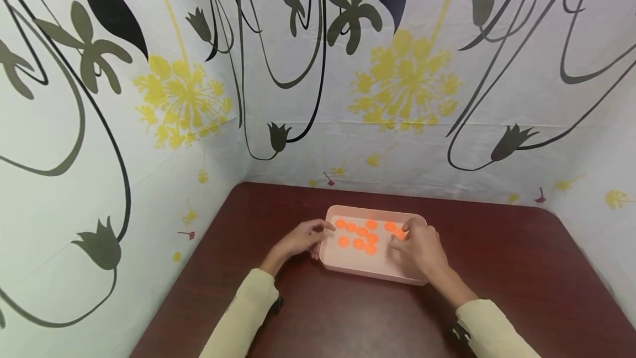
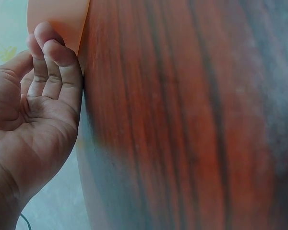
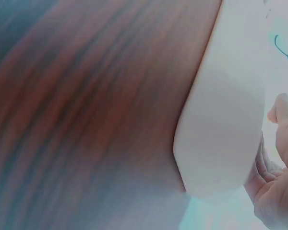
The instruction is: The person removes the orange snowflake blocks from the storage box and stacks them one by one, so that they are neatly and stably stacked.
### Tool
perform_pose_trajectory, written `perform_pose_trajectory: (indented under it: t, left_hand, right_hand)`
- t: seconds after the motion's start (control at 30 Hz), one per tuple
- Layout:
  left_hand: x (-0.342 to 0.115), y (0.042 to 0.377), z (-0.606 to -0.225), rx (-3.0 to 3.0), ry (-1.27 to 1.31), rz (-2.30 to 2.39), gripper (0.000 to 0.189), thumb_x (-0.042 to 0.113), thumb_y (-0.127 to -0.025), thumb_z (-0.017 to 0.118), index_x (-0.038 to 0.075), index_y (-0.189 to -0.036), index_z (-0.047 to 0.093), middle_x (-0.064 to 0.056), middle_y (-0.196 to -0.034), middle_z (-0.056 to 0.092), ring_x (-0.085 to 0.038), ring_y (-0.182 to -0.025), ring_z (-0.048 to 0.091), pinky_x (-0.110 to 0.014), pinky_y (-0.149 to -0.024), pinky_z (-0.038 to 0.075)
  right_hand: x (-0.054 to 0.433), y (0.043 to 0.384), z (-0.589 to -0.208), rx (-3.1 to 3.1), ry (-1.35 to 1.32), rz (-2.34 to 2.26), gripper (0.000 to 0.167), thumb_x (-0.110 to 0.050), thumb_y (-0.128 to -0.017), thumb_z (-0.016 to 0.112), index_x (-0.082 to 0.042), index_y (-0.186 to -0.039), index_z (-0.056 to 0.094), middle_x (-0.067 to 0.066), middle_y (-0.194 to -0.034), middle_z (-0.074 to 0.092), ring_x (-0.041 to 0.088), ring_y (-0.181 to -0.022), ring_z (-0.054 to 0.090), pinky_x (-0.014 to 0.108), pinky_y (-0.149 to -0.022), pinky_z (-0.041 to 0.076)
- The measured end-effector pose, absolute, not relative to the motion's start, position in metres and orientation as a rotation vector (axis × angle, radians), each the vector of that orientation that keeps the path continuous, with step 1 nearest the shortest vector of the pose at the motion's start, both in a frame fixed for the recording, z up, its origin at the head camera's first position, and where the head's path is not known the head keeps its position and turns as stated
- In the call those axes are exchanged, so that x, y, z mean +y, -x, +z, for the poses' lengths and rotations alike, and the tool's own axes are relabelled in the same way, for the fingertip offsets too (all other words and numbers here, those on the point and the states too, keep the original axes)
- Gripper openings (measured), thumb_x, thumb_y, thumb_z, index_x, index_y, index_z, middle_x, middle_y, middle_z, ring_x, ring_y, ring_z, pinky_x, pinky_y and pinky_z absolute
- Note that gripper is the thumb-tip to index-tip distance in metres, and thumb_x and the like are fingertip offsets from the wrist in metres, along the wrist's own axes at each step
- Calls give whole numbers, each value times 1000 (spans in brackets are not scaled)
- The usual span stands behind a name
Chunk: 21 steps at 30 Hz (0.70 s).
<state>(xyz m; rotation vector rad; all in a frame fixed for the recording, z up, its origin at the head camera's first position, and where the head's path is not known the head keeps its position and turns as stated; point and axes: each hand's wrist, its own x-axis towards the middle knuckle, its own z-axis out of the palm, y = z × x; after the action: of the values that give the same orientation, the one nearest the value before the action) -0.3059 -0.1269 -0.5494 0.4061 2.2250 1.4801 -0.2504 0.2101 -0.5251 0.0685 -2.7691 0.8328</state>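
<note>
the fingers (image 2: 54, 81) of the left hand (image 1: 300, 237) are bent about the left end of a shallow, pale pink rectangular tray (image 1: 343, 260), with one fingertip laid over the rim and others set against the outer wall; the tray is thereby held. the right hand (image 1: 422, 247) is placed over the tray's right part, its fingers bent downward and its thumb set apart from the index finger. one of the orange discs (image 1: 371, 238) is seen between these two tips; whether it is pinched or merely lies beneath them cannot be told.

the tray is rested on a dark red-brown tabletop (image 1: 348, 319), near its far edge. about ten discs are contained in it: most are grouped in the left and middle parts, some of them touching, while two are found at the right, close to the right hand. the near strip of the tray floor is left bare.

both forearms are covered by pale yellow sleeves (image 1: 243, 314). the tabletop is bordered by a white cloth (image 1: 308, 98), printed with yellow flower heads, dark green buds and curving black stems. in the right wrist view, the tray's outer wall is shown, washed out by glare.
</note>
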Motion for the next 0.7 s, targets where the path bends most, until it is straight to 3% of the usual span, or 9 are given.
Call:
perform_pose_trajectory:
  t: [0.3, 0.5, 0.7]
  left_hand:
    - [-127, 306, -550, 2228, -426, 1487, 29, 18, -109, 59, 17, -136, 68, -5, -62, 61, -15, -51, 62, -28, -54, 57]
    - [-127, 306, -552, 2223, -439, 1489, 30, 20, -109, 59, 17, -138, 67, -5, -63, 60, -15, -51, 62, -28, -54, 57]
    - [-128, 306, -552, 2218, -444, 1497, 31, 18, -109, 58, 17, -139, 67, -4, -62, 60, -15, -51, 62, -27, -54, 57]
  right_hand:
    - [243, 244, -520, -2721, -100, 767, 39, -22, -78, 90, -2, -99, 65, 6, -74, 69, 17, -65, 62, 29, -58, 48]
    - [270, 242, -516, -2705, -52, 739, 35, -20, -80, 85, 0, -100, 65, 8, -76, 69, 15, -63, 58, 26, -54, 44]
    - [300, 246, -518, -2696, 36, 693, 39, -24, -77, 87, 0, -98, 65, 10, -76, 71, 20, -65, 61, 34, -57, 48]
